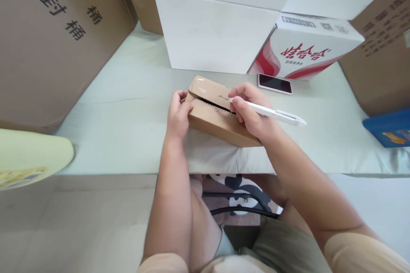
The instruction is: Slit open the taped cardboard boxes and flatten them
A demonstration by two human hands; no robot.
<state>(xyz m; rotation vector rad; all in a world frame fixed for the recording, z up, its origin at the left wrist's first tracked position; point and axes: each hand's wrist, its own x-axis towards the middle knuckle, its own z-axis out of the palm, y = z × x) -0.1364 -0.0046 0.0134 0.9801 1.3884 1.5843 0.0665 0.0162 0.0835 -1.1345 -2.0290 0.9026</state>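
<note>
A small brown cardboard box (221, 127) lies at a slant on the cloth-covered table, with clear tape shining on its far left corner. A dark, toothed-edged gap runs along its top between the flap and the near part. My left hand (179, 113) grips the box's left end, thumb on top and the other fingers partly hidden behind it. In my right hand (248, 108) is a white pen (275, 114), its tip side at the top flap and its clip end pointing right. A short dark mark shows on the flap beside the tip.
A phone (274, 84) lies behind my right hand. White cartons (211, 34) and a red-and-white carton (301, 51) stand at the back. Large brown cartons (57, 59) flank the table. A pale green object (35, 153) is at left, a blue packet (389, 128) at right.
</note>
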